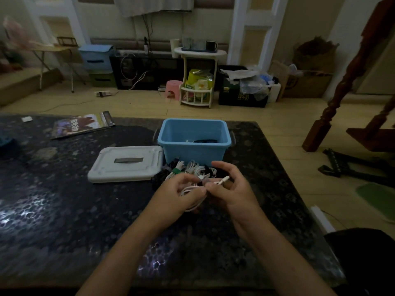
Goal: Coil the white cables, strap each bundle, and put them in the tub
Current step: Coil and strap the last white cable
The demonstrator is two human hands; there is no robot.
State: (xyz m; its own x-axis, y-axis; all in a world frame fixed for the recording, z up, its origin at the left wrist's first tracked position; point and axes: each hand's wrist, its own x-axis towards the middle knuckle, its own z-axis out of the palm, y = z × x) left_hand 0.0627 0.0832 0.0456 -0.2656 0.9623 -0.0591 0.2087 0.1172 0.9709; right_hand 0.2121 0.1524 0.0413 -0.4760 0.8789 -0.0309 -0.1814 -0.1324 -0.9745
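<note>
1. Two bare forearms reach in from the near edge of the dark mottled stone tabletop [64, 210], with a broad stretch of bare surface to either side of them
2. Curled round a loose coil of thin white cable [193, 198], the left hand [181, 193] holds the loops just above the table
3. Beside it, the right hand [227, 189] pinches the white plug end of that cable [223, 180] between thumb and bent fingers, the other fingers arched above it
4. Just beyond the hands lies a heap of white cable bundles [192, 168], one bound with a green strap [176, 170], with dark straps among them; the heap sits against the foot of the tub's near wall
5. Behind the heap stands an open light-blue plastic tub [193, 151], near the table's far edge; something dark lies at its bottom, too dim to identify
6. Left of the tub, touching or nearly touching it, lies a flat white plastic lid with a grey handle [126, 164]
7. Farther left, close to the far edge, rests a glossy magazine [83, 127], tilted, well apart from the lid
</note>
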